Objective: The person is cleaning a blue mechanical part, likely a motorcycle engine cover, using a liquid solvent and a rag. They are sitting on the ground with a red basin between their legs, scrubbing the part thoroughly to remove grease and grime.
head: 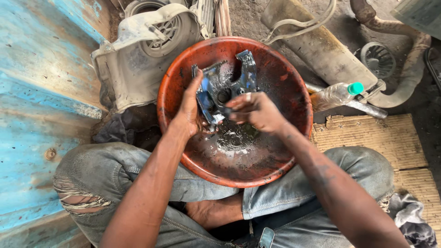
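A person is sitting cross-legged on the ground, looking down into a round red-orange basin (275, 73) resting against their knees. The left hand (189, 112) is gripping a wet, dark metal engine plate (225, 85) by its left edge, fingers curled closed around it, seemingly to keep it tilted over the basin so oily liquid is draining into the pool just below the fingertips. The right hand (255, 110) is pinching closed on the plate's lower middle, fingertips pressing its face; whether it is holding a brush or rag I cannot tell. The basin rim is ringing both hands closely, leaving open room only upward. Beyond the right fingers, outside the rim, a clear plastic bottle with a green cap (337, 93) is lying near a dusty exhaust pipe (321, 46). Beyond the left fingers, a grey fan housing (142, 50) is touching the rim.
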